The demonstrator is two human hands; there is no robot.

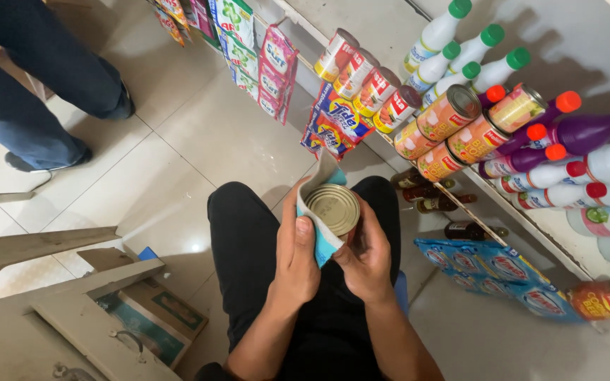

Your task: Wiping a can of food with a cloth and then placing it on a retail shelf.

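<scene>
Over my lap I hold a tin can [333, 208] with a gold metal end facing up. My left hand [298, 257] presses a light blue cloth [319, 185] around the can's left side, thumb on the cloth. My right hand [367, 254] grips the can from the right and below. I sit in black trousers [245, 233].
A white shelf [531, 226] at right carries rows of tins [453, 127], white bottles with green caps [460, 49], purple and white bottles with orange caps [580, 152]. Sachet strips [270, 63] hang from it. Another person's legs [30, 85] stand upper left. A cardboard box [153, 321] and wooden pieces [44, 310] lie lower left.
</scene>
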